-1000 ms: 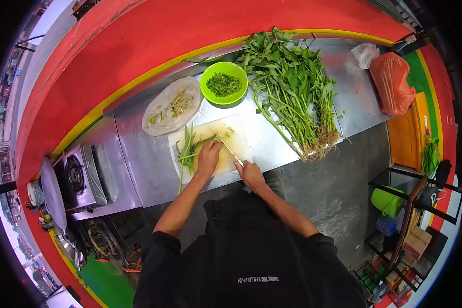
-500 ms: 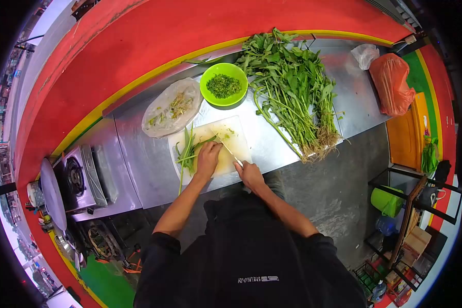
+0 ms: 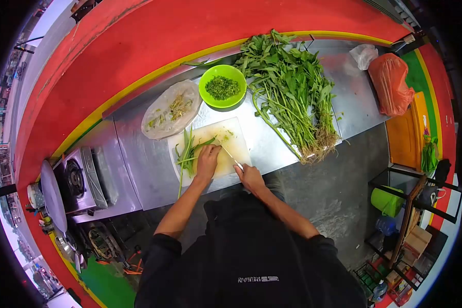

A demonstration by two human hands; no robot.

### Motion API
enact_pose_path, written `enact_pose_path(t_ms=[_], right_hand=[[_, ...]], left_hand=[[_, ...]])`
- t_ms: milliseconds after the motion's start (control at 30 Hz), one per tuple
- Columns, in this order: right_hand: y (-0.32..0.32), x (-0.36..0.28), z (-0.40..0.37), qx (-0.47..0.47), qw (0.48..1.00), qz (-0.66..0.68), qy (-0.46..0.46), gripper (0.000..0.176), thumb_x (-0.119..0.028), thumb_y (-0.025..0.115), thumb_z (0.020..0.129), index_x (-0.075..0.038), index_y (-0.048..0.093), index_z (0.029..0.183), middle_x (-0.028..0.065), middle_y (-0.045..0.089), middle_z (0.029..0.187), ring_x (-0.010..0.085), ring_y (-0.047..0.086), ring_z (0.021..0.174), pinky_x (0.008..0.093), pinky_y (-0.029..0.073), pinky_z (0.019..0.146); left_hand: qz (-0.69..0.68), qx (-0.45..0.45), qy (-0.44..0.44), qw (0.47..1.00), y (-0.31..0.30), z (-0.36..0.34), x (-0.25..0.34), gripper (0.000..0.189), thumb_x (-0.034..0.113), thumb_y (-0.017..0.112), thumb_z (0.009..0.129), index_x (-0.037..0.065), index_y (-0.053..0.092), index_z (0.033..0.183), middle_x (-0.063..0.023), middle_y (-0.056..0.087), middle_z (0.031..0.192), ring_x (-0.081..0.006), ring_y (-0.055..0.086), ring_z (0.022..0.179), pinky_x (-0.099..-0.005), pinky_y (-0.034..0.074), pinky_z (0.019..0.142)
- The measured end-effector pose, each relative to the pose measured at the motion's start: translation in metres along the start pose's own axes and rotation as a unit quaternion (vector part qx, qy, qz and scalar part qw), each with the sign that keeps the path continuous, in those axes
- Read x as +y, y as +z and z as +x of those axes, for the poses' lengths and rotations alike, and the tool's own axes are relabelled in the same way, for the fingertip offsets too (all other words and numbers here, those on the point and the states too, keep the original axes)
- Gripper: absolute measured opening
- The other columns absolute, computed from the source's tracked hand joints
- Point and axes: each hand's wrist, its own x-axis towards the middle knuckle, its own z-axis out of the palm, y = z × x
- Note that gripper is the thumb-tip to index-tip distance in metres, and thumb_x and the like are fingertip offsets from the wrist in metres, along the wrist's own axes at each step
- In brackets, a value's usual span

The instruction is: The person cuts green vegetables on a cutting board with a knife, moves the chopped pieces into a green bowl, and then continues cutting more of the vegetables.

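Observation:
My left hand (image 3: 208, 161) is closed over green leafy stems (image 3: 188, 152) lying on the left part of a white cutting board (image 3: 236, 128). In my right hand (image 3: 250, 176) is the handle of a knife (image 3: 230, 154), its blade slanting up and left across the board. The blade's tip lies close to my left fingers, by the cut end of the stems. A few small green bits (image 3: 227, 135) are on the board beyond the blade. Behind the board stands a lime-green bowl (image 3: 207, 96) holding finely chopped greens (image 3: 223, 88).
Left of the bowl sits a clear plastic bag (image 3: 156, 129) with root trimmings. A big bunch of leafy greens (image 3: 292, 87) with roots lies to the right. A red plastic bag (image 3: 390, 84) is at the far right, a gas stove (image 3: 79, 179) at the left.
The knife blade has shifted slightly, its tip now lower and nearer my left fingers. Both hands stay in nearly the same place.

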Motion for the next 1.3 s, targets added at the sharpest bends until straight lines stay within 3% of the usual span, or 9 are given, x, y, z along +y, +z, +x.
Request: enact_pose_path(t_ms=[500, 600, 667, 1000, 1300], right_hand=[[-0.004, -0.004, 0.003, -0.004, 1.0, 0.011, 0.011, 0.056, -0.047, 0.057, 0.103, 0.006, 0.067, 0.085, 0.0347, 0.066, 0.076, 0.0535, 0.067, 0.075, 0.0583, 0.054, 0.07], [-0.009, -0.011, 0.006, -0.036, 0.999, 0.0, 0.029, 0.057, -0.048, 0.054, 0.103, 0.007, 0.068, 0.094, 0.0355, 0.067, 0.083, 0.053, 0.067, 0.082, 0.0592, 0.053, 0.074], [-0.005, -0.007, 0.004, -0.005, 0.999, 0.045, 0.002, 0.056, -0.048, 0.058, 0.102, 0.006, 0.067, 0.086, 0.0349, 0.066, 0.076, 0.0541, 0.066, 0.075, 0.0583, 0.053, 0.069], [-0.004, 0.001, -0.002, 0.003, 1.0, 0.018, -0.007, 0.057, -0.046, 0.057, 0.103, 0.006, 0.066, 0.083, 0.0349, 0.066, 0.076, 0.0537, 0.066, 0.077, 0.0596, 0.052, 0.069], [-0.007, 0.005, -0.011, 0.007, 0.999, 0.03, -0.024, 0.059, -0.048, 0.058, 0.102, 0.007, 0.067, 0.083, 0.0354, 0.065, 0.075, 0.0537, 0.066, 0.075, 0.0592, 0.053, 0.069]], left_hand=[[0.007, -0.011, -0.005, 1.0, -0.004, 0.007, 0.003, 0.023, 0.002, 0.062, 0.086, 0.003, 0.072, 0.107, -0.0131, 0.067, 0.101, -0.0327, 0.064, 0.093, -0.0437, 0.052, 0.082], [0.01, -0.007, -0.013, 1.0, -0.004, 0.005, 0.005, 0.019, 0.005, 0.065, 0.09, 0.001, 0.073, 0.106, -0.0141, 0.065, 0.098, -0.0344, 0.064, 0.093, -0.0449, 0.051, 0.082], [0.015, -0.009, -0.005, 1.0, -0.001, 0.002, 0.001, 0.019, 0.007, 0.064, 0.091, 0.001, 0.072, 0.107, -0.0137, 0.065, 0.098, -0.0349, 0.064, 0.093, -0.0459, 0.05, 0.083], [0.03, -0.012, 0.01, 0.999, 0.0, 0.001, 0.0, 0.023, 0.002, 0.064, 0.087, 0.001, 0.072, 0.108, -0.0137, 0.066, 0.103, -0.0345, 0.064, 0.097, -0.044, 0.051, 0.086], [0.023, -0.009, 0.001, 1.0, 0.004, -0.001, 0.0, 0.022, 0.004, 0.062, 0.091, 0.003, 0.071, 0.111, -0.0138, 0.066, 0.104, -0.0355, 0.063, 0.098, -0.0448, 0.051, 0.088]])
